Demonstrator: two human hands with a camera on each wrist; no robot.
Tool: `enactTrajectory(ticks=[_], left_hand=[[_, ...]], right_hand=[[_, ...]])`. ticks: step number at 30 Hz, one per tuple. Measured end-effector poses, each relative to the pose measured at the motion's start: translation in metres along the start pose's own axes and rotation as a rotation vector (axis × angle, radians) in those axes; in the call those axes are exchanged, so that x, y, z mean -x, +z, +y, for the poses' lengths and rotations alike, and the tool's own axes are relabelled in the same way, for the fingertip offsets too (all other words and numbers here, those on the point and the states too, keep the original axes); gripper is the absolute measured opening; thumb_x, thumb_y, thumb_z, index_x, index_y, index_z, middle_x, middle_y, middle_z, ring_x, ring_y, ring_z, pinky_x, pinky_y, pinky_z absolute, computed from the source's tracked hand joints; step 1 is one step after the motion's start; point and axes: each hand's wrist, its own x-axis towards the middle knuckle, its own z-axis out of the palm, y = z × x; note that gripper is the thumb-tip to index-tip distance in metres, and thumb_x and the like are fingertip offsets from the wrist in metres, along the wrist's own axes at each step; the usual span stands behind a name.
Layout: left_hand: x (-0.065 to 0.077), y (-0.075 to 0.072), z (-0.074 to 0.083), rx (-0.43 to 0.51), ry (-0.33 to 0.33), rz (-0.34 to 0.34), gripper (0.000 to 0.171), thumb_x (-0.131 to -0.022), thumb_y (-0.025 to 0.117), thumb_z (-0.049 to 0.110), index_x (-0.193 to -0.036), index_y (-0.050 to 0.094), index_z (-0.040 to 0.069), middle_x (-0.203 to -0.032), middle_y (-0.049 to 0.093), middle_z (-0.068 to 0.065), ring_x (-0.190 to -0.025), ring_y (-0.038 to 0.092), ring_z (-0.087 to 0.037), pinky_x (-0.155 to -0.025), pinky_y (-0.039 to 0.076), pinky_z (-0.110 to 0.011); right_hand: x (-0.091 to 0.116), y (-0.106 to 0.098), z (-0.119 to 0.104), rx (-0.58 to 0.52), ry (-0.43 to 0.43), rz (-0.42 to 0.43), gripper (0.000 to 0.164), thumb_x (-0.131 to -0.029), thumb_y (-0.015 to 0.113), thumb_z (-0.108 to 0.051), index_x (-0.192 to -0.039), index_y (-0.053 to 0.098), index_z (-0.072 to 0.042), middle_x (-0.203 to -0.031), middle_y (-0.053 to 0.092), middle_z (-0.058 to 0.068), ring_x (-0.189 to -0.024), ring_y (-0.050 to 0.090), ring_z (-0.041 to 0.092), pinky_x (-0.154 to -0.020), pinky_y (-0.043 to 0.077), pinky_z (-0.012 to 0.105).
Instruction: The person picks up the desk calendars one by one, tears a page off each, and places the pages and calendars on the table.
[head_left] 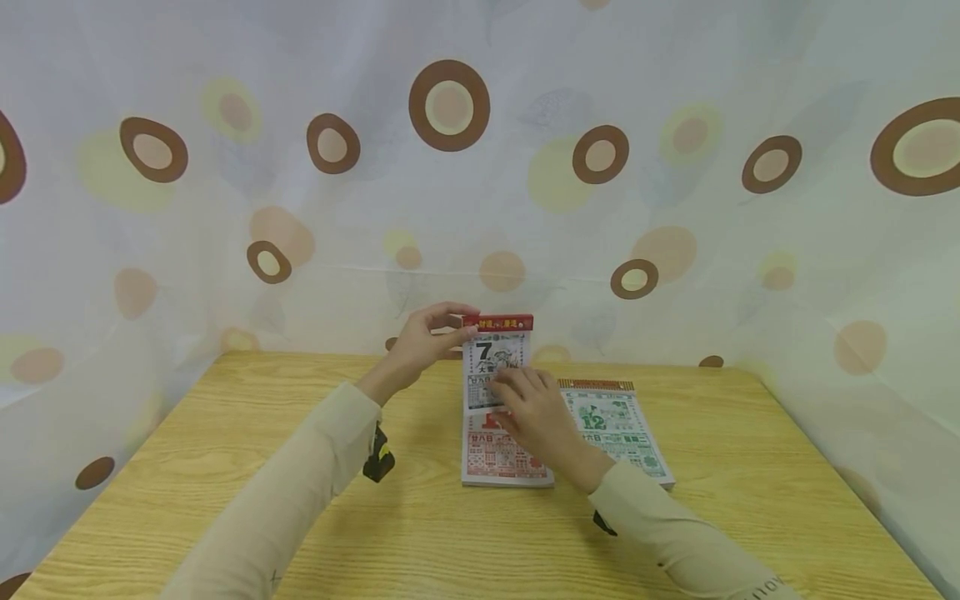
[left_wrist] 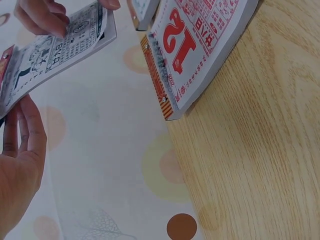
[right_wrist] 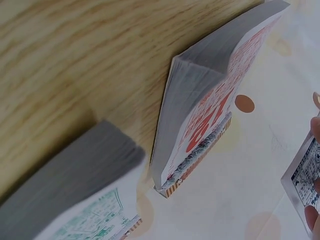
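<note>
A small tear-off calendar [head_left: 483, 354] with a red header strip and a black "7" is held up off the table. At its upper left, my left hand [head_left: 418, 343] grips the header end between thumb and fingers. My right hand [head_left: 543, 417] has bent fingers at the calendar's lower right edge, with the thumb by the same edge; in the left wrist view the bottom sheets [left_wrist: 107, 35] part slightly there. Behind and below lies a thick tear-off calendar [head_left: 506, 462] with red print, partly covered by the small one and my right hand.
Right of the red-print calendar lies another thick calendar [head_left: 611, 425] with green print and a "12", partly behind my right forearm. Both lie on the wood-grain table [head_left: 247, 467]. A patterned curtain [head_left: 360, 225] stands along the table's back and sides.
</note>
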Motion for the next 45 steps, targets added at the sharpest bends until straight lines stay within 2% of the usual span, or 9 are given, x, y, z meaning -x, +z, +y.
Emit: enactTrajectory(ticks=[5, 14, 19, 28, 34, 39, 45], left_hand=[[0.001, 0.000, 0.002, -0.008, -0.013, 0.003, 0.033, -0.086, 0.063, 0.019, -0.118, 0.057, 0.011, -0.107, 0.058, -0.014, -0.096, 0.062, -0.025, -0.080, 0.056, -0.034], [0.003, 0.001, 0.004, -0.005, -0.024, -0.014, 0.037, -0.087, 0.062, 0.018, -0.123, 0.054, 0.009, -0.116, 0.055, -0.019, -0.102, 0.060, -0.029, -0.082, 0.055, -0.037], [0.003, 0.000, 0.004, -0.007, -0.026, -0.016, 0.038, -0.087, 0.062, 0.018, -0.123, 0.054, 0.008, -0.113, 0.056, -0.018, -0.100, 0.061, -0.027, -0.081, 0.055, -0.035], [0.003, 0.000, 0.001, 0.008, -0.020, -0.015, 0.037, -0.088, 0.062, 0.017, -0.122, 0.054, 0.008, -0.115, 0.054, -0.020, -0.100, 0.061, -0.027, -0.083, 0.054, -0.040], [0.002, -0.001, 0.000, 0.014, -0.031, -0.011, 0.036, -0.088, 0.062, 0.019, -0.121, 0.055, 0.010, -0.118, 0.053, -0.020, -0.102, 0.060, -0.028, -0.086, 0.053, -0.042], [0.001, -0.001, -0.001, 0.015, -0.045, -0.007, 0.036, -0.087, 0.062, 0.019, -0.121, 0.055, 0.010, -0.118, 0.053, -0.021, -0.102, 0.060, -0.026, -0.087, 0.052, -0.043], [0.001, -0.002, -0.002, 0.036, -0.050, -0.007, 0.037, -0.087, 0.062, 0.018, -0.122, 0.054, 0.008, -0.116, 0.053, -0.020, -0.101, 0.060, -0.026, -0.088, 0.052, -0.043]], right_hand=[[0.000, -0.003, -0.001, -0.028, 0.003, -0.010, 0.037, -0.068, 0.079, -0.020, -0.100, 0.061, -0.010, -0.105, 0.060, 0.007, -0.098, 0.056, 0.023, -0.081, 0.047, 0.038], [0.002, -0.002, -0.001, -0.136, 0.030, -0.005, 0.023, -0.072, 0.074, -0.012, -0.091, 0.063, -0.010, -0.101, 0.061, 0.006, -0.093, 0.055, 0.021, -0.078, 0.047, 0.038], [0.001, -0.004, -0.002, -0.243, 0.115, -0.012, 0.015, -0.074, 0.071, -0.010, -0.088, 0.064, -0.010, -0.100, 0.062, 0.006, -0.095, 0.056, 0.021, -0.080, 0.046, 0.038], [-0.004, -0.012, -0.003, -0.465, 0.237, 0.048, 0.008, -0.076, 0.067, -0.002, -0.082, 0.063, -0.004, -0.091, 0.062, 0.008, -0.084, 0.057, 0.019, -0.075, 0.050, 0.034], [-0.003, -0.013, -0.001, -0.535, 0.340, 0.055, 0.011, -0.076, 0.069, -0.002, -0.085, 0.062, -0.005, -0.088, 0.063, 0.006, -0.083, 0.058, 0.018, -0.074, 0.052, 0.033], [-0.003, -0.015, 0.000, -0.579, 0.388, 0.091, 0.015, -0.075, 0.070, 0.000, -0.085, 0.060, -0.006, -0.082, 0.061, 0.003, -0.074, 0.058, 0.014, -0.068, 0.053, 0.030], [-0.006, -0.020, 0.000, -0.601, 0.436, 0.133, 0.013, -0.075, 0.067, 0.005, -0.085, 0.061, -0.002, -0.078, 0.065, 0.008, -0.069, 0.060, 0.016, -0.064, 0.054, 0.031]])
